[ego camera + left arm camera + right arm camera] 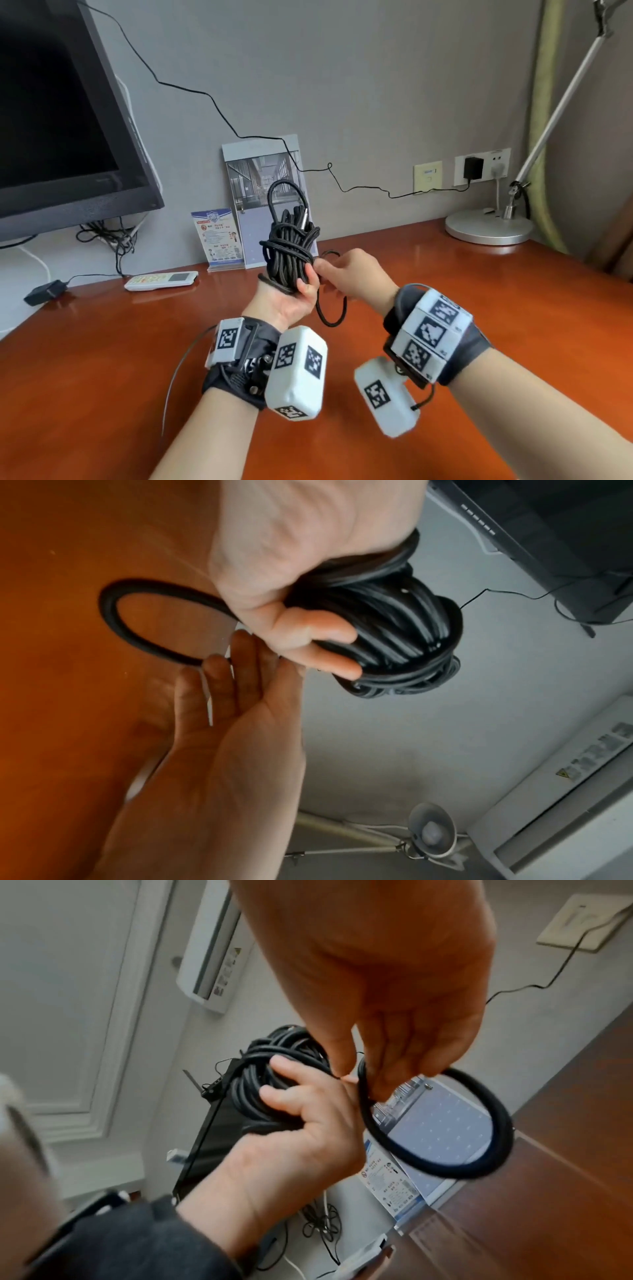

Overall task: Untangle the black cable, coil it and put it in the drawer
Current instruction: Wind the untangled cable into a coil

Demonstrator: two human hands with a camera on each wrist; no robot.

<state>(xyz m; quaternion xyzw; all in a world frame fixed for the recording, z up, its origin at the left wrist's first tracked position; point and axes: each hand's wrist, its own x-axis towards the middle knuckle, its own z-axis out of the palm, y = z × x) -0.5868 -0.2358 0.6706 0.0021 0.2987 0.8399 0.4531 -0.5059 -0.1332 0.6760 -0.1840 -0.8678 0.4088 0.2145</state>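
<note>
The black cable (289, 253) is wound into a thick bundle held upright above the desk. My left hand (305, 287), palm up, grips the lower part of the bundle (394, 626) with its fingers curled round it. A metal plug end (303, 216) sticks up from the top. One loose loop (331, 310) hangs below the bundle. My right hand (325, 265), close beside the left, pinches that loop (445, 1123) between thumb and fingers. No drawer is in view.
The orange-brown desk (445, 308) runs to a grey wall. A monitor (68, 120) stands at the left, with a white remote (161, 281) and a black adapter (44, 291) below it. Leaflet stands (222, 240) are behind the hands. A lamp base (489, 226) is far right.
</note>
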